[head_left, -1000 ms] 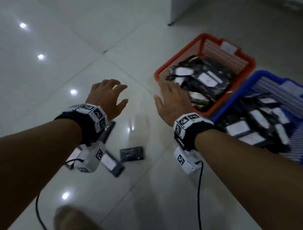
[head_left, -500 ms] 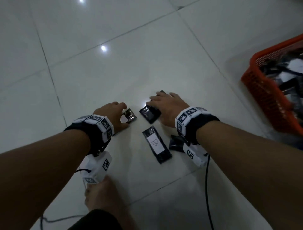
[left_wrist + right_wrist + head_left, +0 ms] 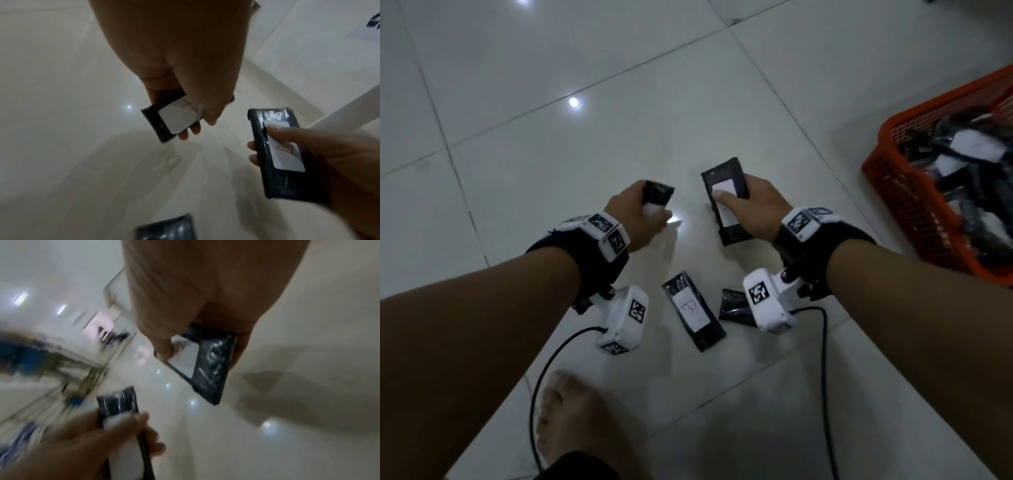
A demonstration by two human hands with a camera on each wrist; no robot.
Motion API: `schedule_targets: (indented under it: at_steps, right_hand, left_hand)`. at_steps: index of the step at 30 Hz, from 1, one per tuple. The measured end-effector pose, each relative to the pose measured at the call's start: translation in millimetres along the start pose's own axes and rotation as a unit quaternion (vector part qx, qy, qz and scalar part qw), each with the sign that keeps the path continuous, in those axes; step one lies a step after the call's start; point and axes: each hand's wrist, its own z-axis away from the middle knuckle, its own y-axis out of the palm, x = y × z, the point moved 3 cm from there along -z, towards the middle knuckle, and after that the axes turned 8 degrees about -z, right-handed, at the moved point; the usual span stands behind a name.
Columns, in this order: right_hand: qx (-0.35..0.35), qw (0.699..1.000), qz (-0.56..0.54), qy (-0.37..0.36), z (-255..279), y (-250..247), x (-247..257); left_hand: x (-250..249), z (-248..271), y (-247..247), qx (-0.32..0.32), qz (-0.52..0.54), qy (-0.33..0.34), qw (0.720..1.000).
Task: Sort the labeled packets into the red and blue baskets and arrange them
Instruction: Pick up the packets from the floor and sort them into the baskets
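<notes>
My left hand [image 3: 643, 212] grips a black packet [image 3: 657, 193] with a white label marked A [image 3: 180, 116], lifted off the floor. My right hand [image 3: 750, 209] holds a longer black packet [image 3: 726, 205], thumb pressed on its white label, also marked A [image 3: 285, 151]. Both packets show in the right wrist view too, mine [image 3: 205, 363] and the left hand's [image 3: 119, 400]. On the floor between my wrists lie a packet labelled B [image 3: 693, 310] and a small plain black packet [image 3: 734, 305]. The red basket [image 3: 893, 192] stands at the right, holding several labelled packets.
White glossy tiled floor all around, with light reflections. My bare foot [image 3: 571, 421] is at the bottom, near the cable [image 3: 541, 370] of the left wrist camera. Another cable [image 3: 825, 359] trails from the right wrist camera. The blue basket is out of view.
Both hands went from reaching down at the packets on the floor to lifting one packet each. The head view has swung left from the baskets to the floor.
</notes>
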Motion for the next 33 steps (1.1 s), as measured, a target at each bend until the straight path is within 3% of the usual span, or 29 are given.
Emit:
schedule_targets:
  at_steps: [3,5,8,12,16,19,21,25,30,33]
  right_hand:
    - [0.000,0.965,-0.236,0.114,11,-34,-1]
    - [-0.004,0.954,-0.263,0.145,19,-58,-2]
    - [-0.049,0.962,-0.239,0.121,37,-96,-2]
    - [-0.111,0.976,-0.181,0.052,62,-144,-9]
    - [-0.205,0.975,0.065,-0.058,100,-201,-12]
    - [-0.210,0.959,0.177,-0.061,133,-246,-22]
    - [-0.235,0.943,0.233,-0.048,156,-278,-35]
    - [-0.306,0.907,0.289,-0.020,213,-342,-67]
    - [-0.379,0.881,0.275,0.063,286,-396,-117]
    - [-0.386,0.881,0.250,0.106,320,-399,-147]
  left_hand:
    - [-44,-5,4,0.025,0.119,-0.007,0.992]
    - [-73,-7,6,0.043,0.162,-0.024,0.985]
    - [-113,-7,13,0.082,0.190,-0.033,0.978]
    - [-165,-2,31,0.096,0.138,0.030,0.985]
    - [-222,5,57,0.139,0.111,0.090,0.980]
    - [-274,13,82,0.202,0.070,0.087,0.973]
    - [-310,18,100,0.213,0.015,0.141,0.967]
    - [-385,30,141,0.202,-0.149,0.352,0.902]
    - [-461,65,209,0.196,-0.223,0.510,0.807]
    - [-480,89,260,0.224,-0.280,0.551,0.753]
